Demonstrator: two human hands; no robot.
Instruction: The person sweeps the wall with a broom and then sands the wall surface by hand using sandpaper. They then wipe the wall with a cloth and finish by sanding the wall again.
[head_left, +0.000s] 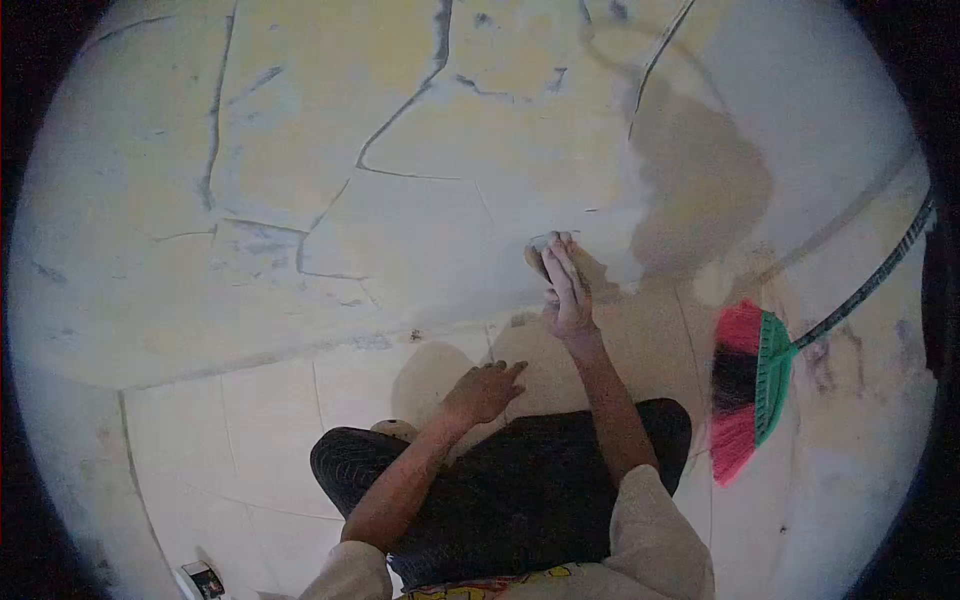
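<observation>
Cracked cream-and-white plaster wall (pixel 380 200) fills most of the view, with dark crack lines branching all over it. Person's crouched right at its base. Their right hand (pixel 566 290) is up against the wall, fingers closed around a small flat grey sanding pad (pixel 541 250) pressed to the plaster just left of a big brownish damp-looking patch (pixel 700 190). Left hand (pixel 484 390) sits lower, fingers loosely spread and holding nothing, near the knee of their dark trousers (pixel 500 490). Off to the right, a pink-and-black bristled broom with a green head (pixel 748 385) leans against the wall near the floor edge.
</observation>
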